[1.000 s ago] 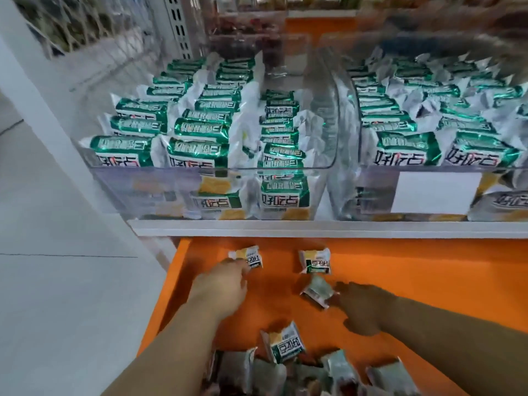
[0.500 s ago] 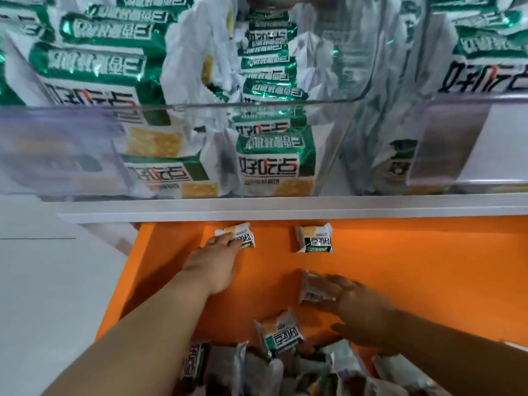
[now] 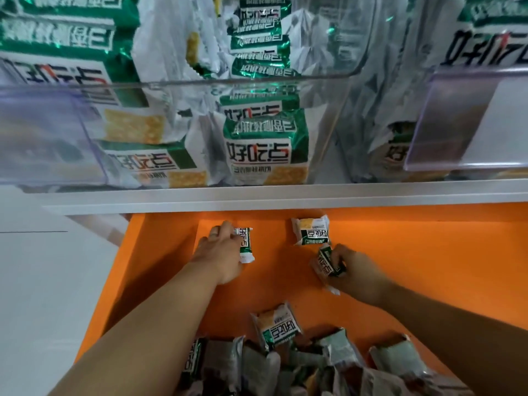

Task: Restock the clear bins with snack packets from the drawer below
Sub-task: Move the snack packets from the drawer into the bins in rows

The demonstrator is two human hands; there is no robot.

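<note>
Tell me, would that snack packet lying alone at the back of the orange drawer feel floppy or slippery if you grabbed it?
Probably light: the packet is small and looks puffy. Its crimped ends likely bend, while the middle seems to keep its square shape. The shiny wrapper may be slippery, though the right hand grips another packet.

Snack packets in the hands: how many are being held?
2. One green-and-white foil snack packet is gripped by the left hand at the back of the orange drawer; a second packet is held by the right hand, further right. Palms could hide more.
</note>
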